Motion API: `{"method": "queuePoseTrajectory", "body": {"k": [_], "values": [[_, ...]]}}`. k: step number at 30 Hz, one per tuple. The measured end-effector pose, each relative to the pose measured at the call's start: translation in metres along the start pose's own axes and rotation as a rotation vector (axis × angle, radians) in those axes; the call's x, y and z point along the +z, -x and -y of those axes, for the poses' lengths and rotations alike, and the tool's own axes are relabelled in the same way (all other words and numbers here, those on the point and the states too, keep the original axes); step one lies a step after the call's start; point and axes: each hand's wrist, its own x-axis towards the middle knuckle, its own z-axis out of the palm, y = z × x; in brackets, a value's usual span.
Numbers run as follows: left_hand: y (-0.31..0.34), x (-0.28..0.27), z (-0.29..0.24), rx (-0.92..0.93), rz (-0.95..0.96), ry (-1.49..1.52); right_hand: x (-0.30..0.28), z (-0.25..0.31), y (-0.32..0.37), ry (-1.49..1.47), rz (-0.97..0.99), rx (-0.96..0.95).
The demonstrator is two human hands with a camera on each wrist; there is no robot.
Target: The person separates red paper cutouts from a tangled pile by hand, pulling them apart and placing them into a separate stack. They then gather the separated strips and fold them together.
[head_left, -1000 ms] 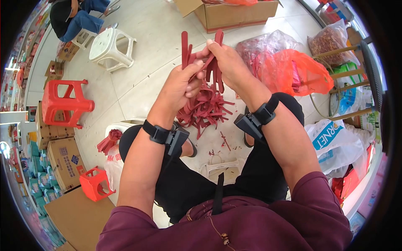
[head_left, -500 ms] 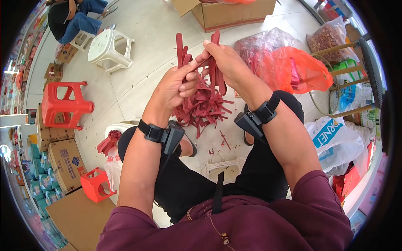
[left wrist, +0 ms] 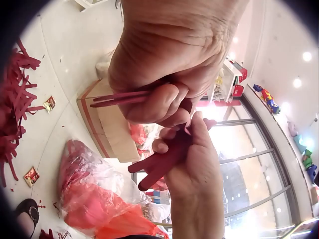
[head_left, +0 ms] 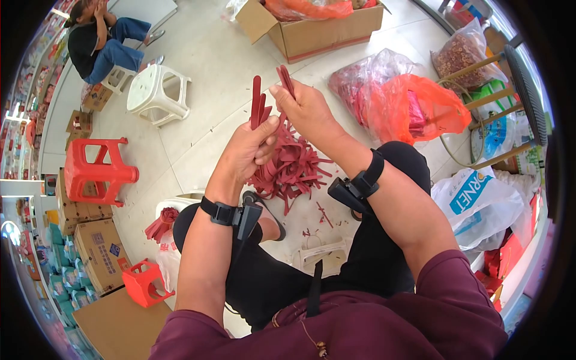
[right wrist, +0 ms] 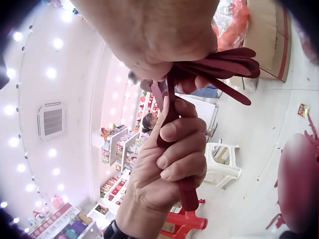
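Note:
My left hand grips a small bundle of dark red strips that stand upright above its fist. Just to its right, my right hand pinches a few more red strips between thumb and fingers, their tips close to the left bundle. Below both hands a loose pile of red strips lies on the floor between my feet. In the left wrist view the left hand curls round strips. In the right wrist view the right hand clamps strips above the left fist.
A white stool and a red stool stand on the floor at left. A cardboard box sits ahead, an orange plastic bag and a white bag at right. A person sits far left.
Both hands have shifted left and a little lower. The right hand has brought its strips closer to the left bundle, and the long ends no longer hang below it.

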Motion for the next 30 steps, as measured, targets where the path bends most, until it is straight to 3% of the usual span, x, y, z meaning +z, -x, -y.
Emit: {"method": "queuePoseTrajectory", "body": {"k": [8,17,23,26,30], "values": [[0.0,0.0,0.002,-0.02,0.005,-0.009,0.002,0.005,0.002,0.29,-0.021,-0.162],[0.0,0.0,0.002,-0.026,0.035,-0.01,0.005,0.004,0.003,0.248,-0.05,-0.183],[-0.001,0.004,0.002,-0.033,0.052,-0.052,0.0,0.01,0.007,-0.079,0.071,0.035],[-0.001,0.003,0.005,-0.005,0.043,-0.056,0.003,0.002,0.002,-0.258,0.039,0.136],[0.002,0.011,0.0,0.122,-0.081,0.014,-0.008,0.008,0.0,-0.529,0.038,0.241]]}}
